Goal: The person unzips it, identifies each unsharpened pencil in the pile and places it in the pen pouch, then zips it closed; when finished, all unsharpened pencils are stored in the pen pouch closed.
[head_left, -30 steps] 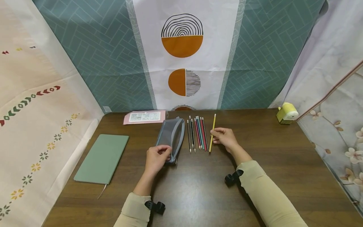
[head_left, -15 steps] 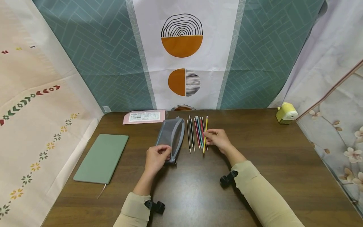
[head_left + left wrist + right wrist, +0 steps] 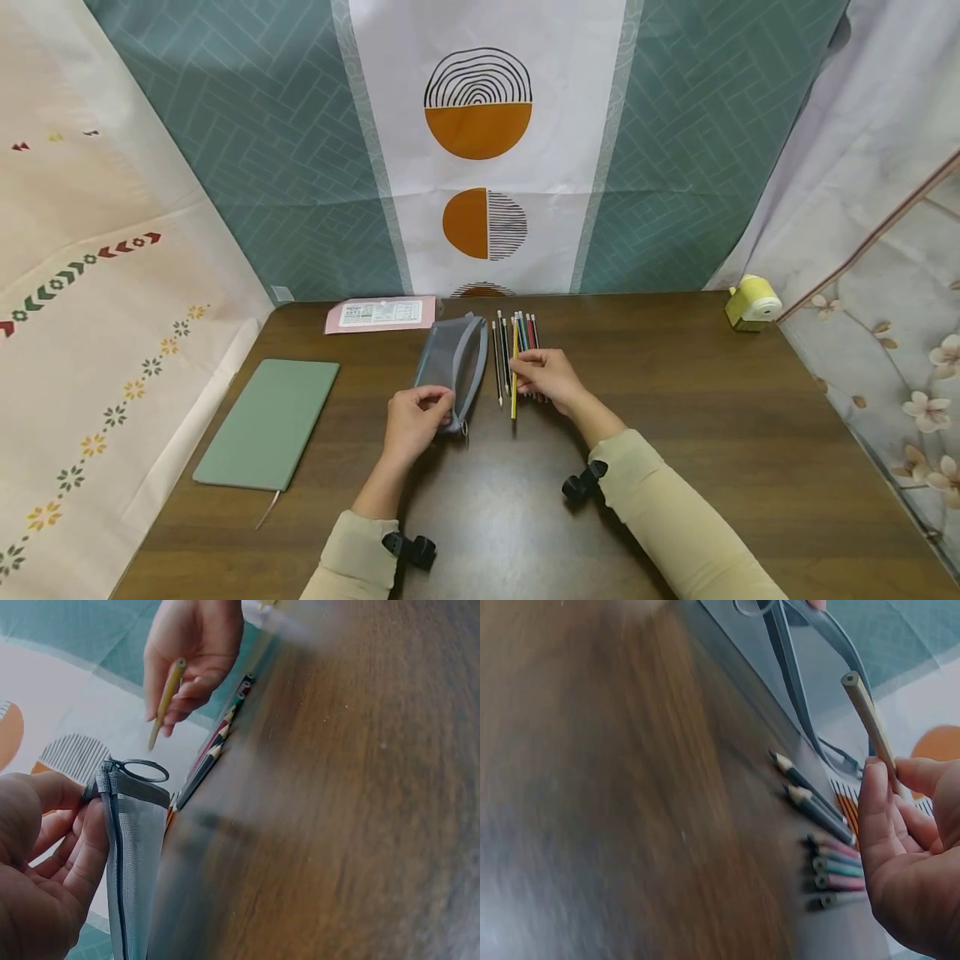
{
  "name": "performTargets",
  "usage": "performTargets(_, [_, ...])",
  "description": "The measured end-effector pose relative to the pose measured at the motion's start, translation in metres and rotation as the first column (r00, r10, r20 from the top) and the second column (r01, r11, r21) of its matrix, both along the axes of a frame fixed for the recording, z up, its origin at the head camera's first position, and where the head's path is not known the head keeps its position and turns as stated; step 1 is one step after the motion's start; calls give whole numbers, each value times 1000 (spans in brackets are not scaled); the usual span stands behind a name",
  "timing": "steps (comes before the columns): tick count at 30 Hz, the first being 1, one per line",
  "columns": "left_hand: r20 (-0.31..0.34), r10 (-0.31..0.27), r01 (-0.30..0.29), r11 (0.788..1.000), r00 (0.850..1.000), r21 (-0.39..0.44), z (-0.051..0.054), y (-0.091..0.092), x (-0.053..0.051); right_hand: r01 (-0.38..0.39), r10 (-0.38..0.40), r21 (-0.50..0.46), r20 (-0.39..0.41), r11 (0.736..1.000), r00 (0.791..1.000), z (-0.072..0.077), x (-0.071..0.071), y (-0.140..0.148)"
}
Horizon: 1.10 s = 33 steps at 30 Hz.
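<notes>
A grey-blue zip pouch point(image 3: 442, 354) lies on the table with its zip side parted. My left hand point(image 3: 415, 421) pinches the pouch's near end beside the zip ring point(image 3: 145, 771). Between thumb and fingers my right hand point(image 3: 551, 379) holds a yellow pencil point(image 3: 514, 400), raised over the row of pencils point(image 3: 498, 367) just right of the pouch. In the right wrist view the yellow pencil point(image 3: 868, 718) points up out of the fingertips, and several dark, red and green pencils point(image 3: 821, 814) lie below it. My right hand hides part of the row.
A green notebook point(image 3: 266, 425) with a ribbon lies at the left. A pink labelled packet point(image 3: 381, 314) is at the back edge, left of the pouch. The yellow-green sharpener point(image 3: 753, 303) stands at the back right. Patterned cloths hang behind the wooden table point(image 3: 712, 433) and at its sides.
My right hand has carried the yellow pencil leftward, from right of the row to above it, nearer the pouch. My left hand keeps its pinch on the pouch. The head view has tilted slightly.
</notes>
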State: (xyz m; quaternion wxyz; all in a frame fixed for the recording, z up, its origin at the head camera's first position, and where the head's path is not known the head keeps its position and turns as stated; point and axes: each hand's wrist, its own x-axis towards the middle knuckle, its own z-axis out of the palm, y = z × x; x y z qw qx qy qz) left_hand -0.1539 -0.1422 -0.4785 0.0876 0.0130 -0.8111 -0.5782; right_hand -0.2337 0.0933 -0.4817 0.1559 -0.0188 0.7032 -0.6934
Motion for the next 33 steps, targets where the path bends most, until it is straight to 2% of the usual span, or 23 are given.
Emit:
performTargets(6, [-1, 6, -6, 1000, 1000, 6, 0, 0, 2, -60, 60, -13, 19, 998, 998, -1, 2, -16])
performTargets(10, [7, 7, -7, 1000, 1000, 13, -1, -1, 1, -70, 71, -25, 23, 997, 997, -1, 2, -24])
performTargets(19, [6, 0, 0, 1000, 1000, 12, -1, 0, 2, -64, 65, -9, 36, 998, 997, -5, 2, -36])
performTargets(28, [7, -3, 3, 1000, 1000, 16, 1, 4, 0, -26, 26, -8, 53, 1000, 998, 0, 2, -49])
performTargets(30, [11, -7, 7, 1000, 1000, 21, 4, 5, 1, -23, 24, -13, 52, 1000, 998, 0, 2, -53])
performTargets(33, [9, -33, 32, 999, 999, 30, 18, 9, 8, -10, 11, -10, 46, 1000, 999, 0, 3, -59])
